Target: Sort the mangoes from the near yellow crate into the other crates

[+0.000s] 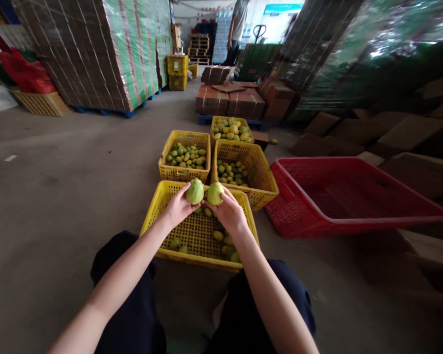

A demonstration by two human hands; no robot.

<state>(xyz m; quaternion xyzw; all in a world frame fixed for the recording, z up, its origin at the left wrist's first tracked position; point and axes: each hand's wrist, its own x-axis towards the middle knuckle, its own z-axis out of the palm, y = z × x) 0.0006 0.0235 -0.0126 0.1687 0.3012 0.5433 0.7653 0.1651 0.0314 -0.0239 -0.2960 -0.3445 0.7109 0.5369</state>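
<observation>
My left hand (179, 206) is closed around a green lemon (195, 191) with a ridged, lumpy skin. A smoother, yellower lemon (215, 193) sits in the fingers of my right hand (231, 211). Both fruits are held up side by side, a small gap apart, above the nearest yellow crate (192, 256). Several more lemons (218, 235) lie in that crate, mostly at its right side, with a few at the front left. My forearms and hands hide part of its contents.
Behind stand a left yellow crate (184, 173), a right yellow crate (264, 194) and a far yellow crate (213, 129), all holding fruit. A large red crate (299, 216) is at the right. Flat cardboard stacks (229, 101), wrapped pallets (133, 54) and a standing person (239, 24) are farther back.
</observation>
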